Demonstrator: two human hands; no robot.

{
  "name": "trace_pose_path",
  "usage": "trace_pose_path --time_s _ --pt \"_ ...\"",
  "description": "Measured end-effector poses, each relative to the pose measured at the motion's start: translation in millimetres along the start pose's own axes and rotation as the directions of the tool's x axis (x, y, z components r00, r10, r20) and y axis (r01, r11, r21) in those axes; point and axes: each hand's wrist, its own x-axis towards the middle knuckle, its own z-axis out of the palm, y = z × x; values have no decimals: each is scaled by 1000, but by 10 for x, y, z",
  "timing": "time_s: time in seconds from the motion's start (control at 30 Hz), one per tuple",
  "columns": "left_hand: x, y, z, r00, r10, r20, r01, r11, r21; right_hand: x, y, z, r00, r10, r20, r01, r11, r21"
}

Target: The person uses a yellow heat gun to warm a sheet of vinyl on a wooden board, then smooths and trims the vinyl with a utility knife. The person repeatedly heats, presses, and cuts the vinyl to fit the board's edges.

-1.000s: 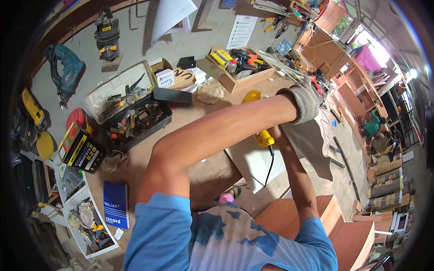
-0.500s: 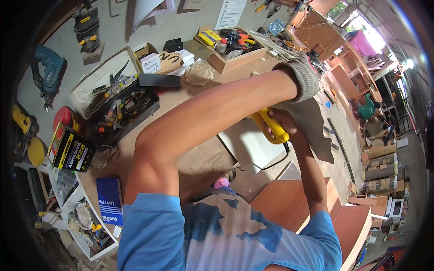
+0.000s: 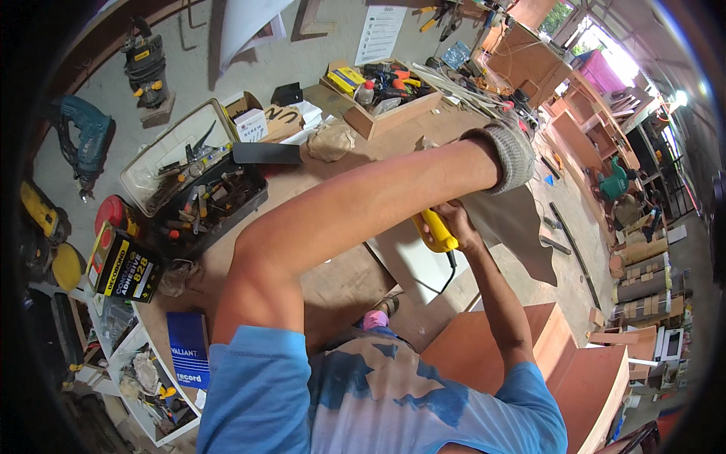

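My right hand [image 3: 458, 221] is shut on the handle of a yellow power tool [image 3: 433, 231], whose black cord [image 3: 448, 277] hangs toward me. The tool sits at the edge of a brown sheet [image 3: 518, 231] that lies over a white panel [image 3: 414, 266] on the workbench [image 3: 333, 284]. My left arm crosses above it. My left hand [image 3: 510, 155], in a grey knit glove, is at the sheet's far edge. Its fingers are hidden, so its grip cannot be made out.
An open black tool case [image 3: 198, 198] full of hand tools stands at the left of the bench, with a wooden tray of tools [image 3: 393, 113] behind. A yellow-and-black box [image 3: 121, 265] and a blue box [image 3: 189, 349] lie near left. Orange-brown cabinets [image 3: 582, 363] stand at right.
The yellow tool and my right hand have come slightly lower and nearer. My left arm stays stretched across, and the view has tilted a little.
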Motion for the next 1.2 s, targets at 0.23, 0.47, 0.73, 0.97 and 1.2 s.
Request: trace_pose_path --time_s 0.23,0.47,0.73,0.97,1.2 --pt "-29 -8 35 999 -13 32 10 996 92 284 56 0 995 46 84 -61 981 182" --pt "94 9 219 999 26 27 -27 999 44 307 56 237 989 -19 -148 18 1000 -7" --pt "101 90 111 1000 3 -25 -3 1000 -3 324 74 183 992 16 129 -34 990 140" --pt "-24 134 -78 998 36 53 -40 995 91 233 -54 596 1000 5 -5 -5 1000 -12" --pt "-41 123 -125 998 42 52 -47 995 87 337 14 496 995 71 75 -75 996 45"
